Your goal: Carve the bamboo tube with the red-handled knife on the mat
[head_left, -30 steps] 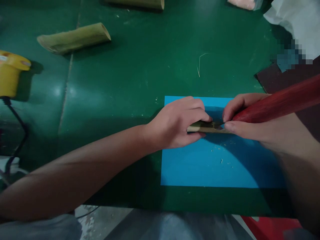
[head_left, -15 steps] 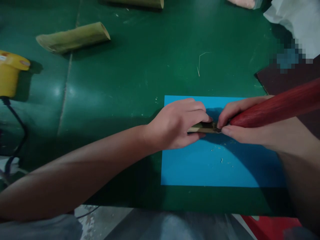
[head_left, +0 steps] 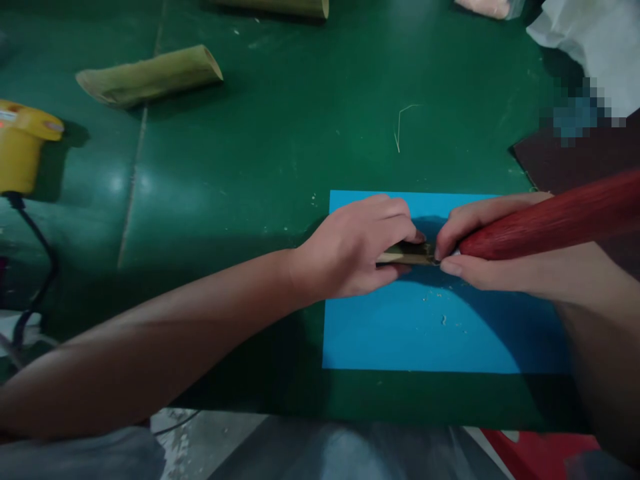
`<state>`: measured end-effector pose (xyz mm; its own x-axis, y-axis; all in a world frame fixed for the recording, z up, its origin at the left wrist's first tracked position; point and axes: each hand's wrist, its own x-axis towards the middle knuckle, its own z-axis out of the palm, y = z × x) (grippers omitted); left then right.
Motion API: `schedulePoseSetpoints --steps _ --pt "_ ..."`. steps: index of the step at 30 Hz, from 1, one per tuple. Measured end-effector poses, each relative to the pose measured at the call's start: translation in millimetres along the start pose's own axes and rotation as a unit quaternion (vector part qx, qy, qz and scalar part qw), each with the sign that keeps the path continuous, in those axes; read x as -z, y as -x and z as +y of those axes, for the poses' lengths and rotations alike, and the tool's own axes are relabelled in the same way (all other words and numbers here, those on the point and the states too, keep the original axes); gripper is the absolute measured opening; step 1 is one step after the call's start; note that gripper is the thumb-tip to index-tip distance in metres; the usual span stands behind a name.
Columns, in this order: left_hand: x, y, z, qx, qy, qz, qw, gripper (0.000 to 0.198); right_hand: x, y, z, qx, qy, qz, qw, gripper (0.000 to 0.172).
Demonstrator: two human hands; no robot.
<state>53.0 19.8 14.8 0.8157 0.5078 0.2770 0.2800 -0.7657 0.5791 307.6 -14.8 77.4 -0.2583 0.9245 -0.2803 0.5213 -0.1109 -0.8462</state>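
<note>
The bamboo point(head_left: 403, 257) is pinched between thumb and fingers of my left hand point(head_left: 345, 247). Just right of that grip, my right hand point(head_left: 535, 272) closes round a red tool point(head_left: 545, 221), fingertips hiding its tip. Beneath both lies a blue sheet point(head_left: 370, 337), crumbs point(head_left: 443, 320) nearer the body. I judge that too hard a push could skid the tip leftward into the holding fingers.

a green table point(head_left: 270, 153) holds a blue sheet point(head_left: 370, 333) at the lower right of the frame, a bamboo tube point(head_left: 153, 77) at upper left, a yellow tool point(head_left: 21, 147) at far left and a thin straw point(head_left: 399, 130) at upper right.
</note>
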Motion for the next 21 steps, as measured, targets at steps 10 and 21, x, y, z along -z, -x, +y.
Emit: schedulePoseSetpoints --steps 10,21 --pt "0.0 -0.6 -0.4 0.017 0.003 -0.009 1.0 0.019 -1.4 1.9 4.9 -0.012 0.001 0.009 1.0 0.006" --pt "-2.6 0.3 -3.3 0.013 -0.009 0.019 1.0 0.018 -3.3 -0.8 18.6 0.097 -0.038 0.117 0.988 0.011"
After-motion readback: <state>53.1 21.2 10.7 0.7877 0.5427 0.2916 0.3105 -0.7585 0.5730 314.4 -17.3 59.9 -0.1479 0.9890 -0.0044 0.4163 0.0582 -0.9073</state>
